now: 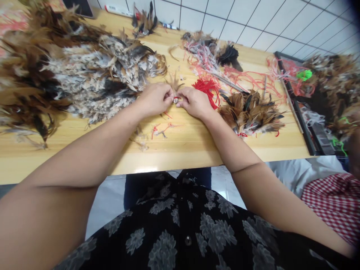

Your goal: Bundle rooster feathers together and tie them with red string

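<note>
Between my two hands, over the middle of the table, a small bunch of brown feathers (174,83) points away from me. Red thread (176,98) shows around its quill end. My left hand (156,98) pinches the bunch from the left, thumb against fingers. From the right, the thumb and fingertips of my right hand (194,101) close on the same end; whether they also grip the thread's tail is too small to tell. Just beyond my right hand lies a bundle of cut red yarn (207,91). Bound feather bunches (250,112) lie right of my right wrist.
A big heap of feathers (92,71) covers the table's left side. Pink and white strings (239,77) with dark feathers lie at the back right. Markers (118,11) rest by the tiled wall. A black-edged tray (295,108) and a person in checked cloth (334,202) are at right.
</note>
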